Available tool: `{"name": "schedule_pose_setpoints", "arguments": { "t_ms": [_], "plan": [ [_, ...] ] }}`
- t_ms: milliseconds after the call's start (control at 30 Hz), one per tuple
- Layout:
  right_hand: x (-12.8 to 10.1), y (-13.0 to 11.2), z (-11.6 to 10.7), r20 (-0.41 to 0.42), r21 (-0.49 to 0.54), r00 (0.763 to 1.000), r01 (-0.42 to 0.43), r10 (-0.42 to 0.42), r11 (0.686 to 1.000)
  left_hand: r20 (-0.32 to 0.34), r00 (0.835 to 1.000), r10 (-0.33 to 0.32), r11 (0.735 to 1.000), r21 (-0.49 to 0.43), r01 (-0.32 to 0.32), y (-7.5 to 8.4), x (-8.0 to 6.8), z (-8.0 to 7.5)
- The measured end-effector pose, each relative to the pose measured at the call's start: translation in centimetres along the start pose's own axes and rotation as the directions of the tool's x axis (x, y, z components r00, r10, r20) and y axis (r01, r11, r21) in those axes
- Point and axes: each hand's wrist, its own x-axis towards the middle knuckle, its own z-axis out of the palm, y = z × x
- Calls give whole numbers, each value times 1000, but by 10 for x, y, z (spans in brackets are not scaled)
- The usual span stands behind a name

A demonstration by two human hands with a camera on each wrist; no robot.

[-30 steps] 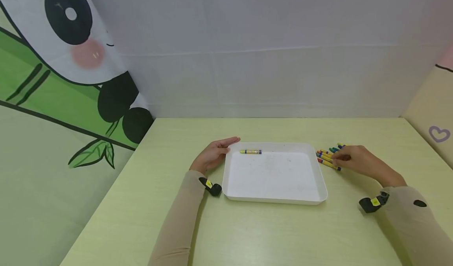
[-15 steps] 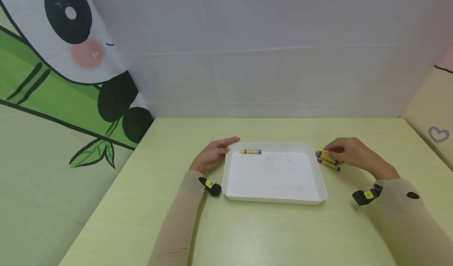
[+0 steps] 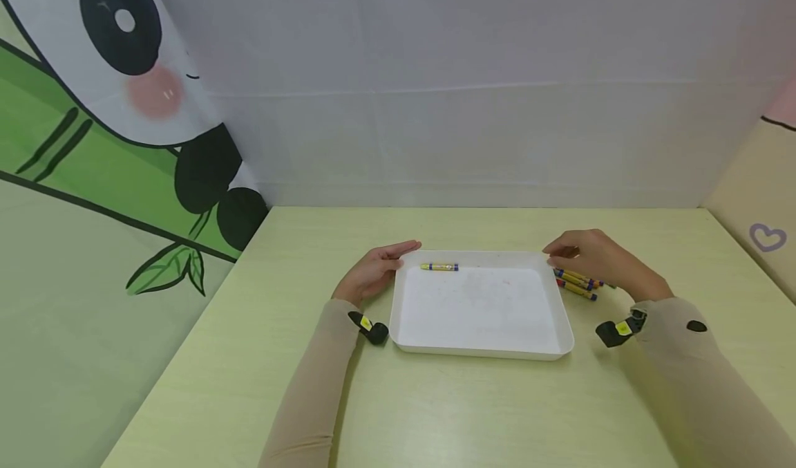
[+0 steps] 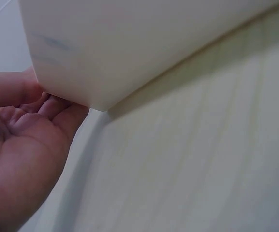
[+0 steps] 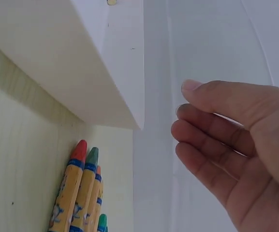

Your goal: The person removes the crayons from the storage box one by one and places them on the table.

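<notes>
**A:** From over the shoulder, what's on the table (image 3: 472, 413)?

**B:** A white tray (image 3: 479, 349) at the middle. One crayon (image 3: 439, 267) lies inside it near the far wall, about eleven o'clock of the tray's centre. The crayon bunch (image 3: 577, 283) lies on the tabletop just outside the tray's right rim, at two o'clock.

**A:** And the hands?

**B:** The left hand (image 3: 373, 272) rests against the tray's far-left corner, at ten o'clock, fingers straight and close together. The right hand (image 3: 593, 257) hangs above the bunch beside the far-right corner, fingers loosely bent, gripping nothing.

**A:** The left wrist view?

**B:** The left hand (image 4: 18, 145) shows palm up at nine o'clock, fingers touching the tray (image 4: 144, 43) at its rounded corner, relaxed rather than clamped.

**A:** Right wrist view?

**B:** The right hand (image 5: 236, 145) sits at three o'clock, fingers together, gently curled, empty. The tray (image 5: 66, 63) corner fills the top left; the crayon bunch (image 5: 81, 193) lies at seven o'clock, red and green tips pointing toward the tray, apart from the fingers.
</notes>
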Motion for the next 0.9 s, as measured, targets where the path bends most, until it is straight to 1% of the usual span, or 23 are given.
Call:
{"name": "schedule_pose_setpoints", "arguments": {
  "t_ms": [233,300,467,633,767,900],
  "plan": [
    [18,-14,5,26,30,997,68,-68,997,4,1000,0,1000,-3,0,1,1,0],
    [24,-18,7,33,31,994,99,-100,995,8,1000,1,1000,-5,-1,2,1,0],
    [37,-28,14,50,29,983,175,-176,984,9,1000,1,1000,-14,-1,3,2,0],
    [49,-38,22,78,56,968,236,-240,970,3,1000,-1,1000,-16,1,3,3,0],
    [58,-42,31,103,72,962,247,-253,966,0,1000,0,1000,-17,0,2,3,0],
    [66,-47,40,141,83,964,214,-224,973,6,1000,-3,1000,-27,3,1,2,0]
  ]
}}
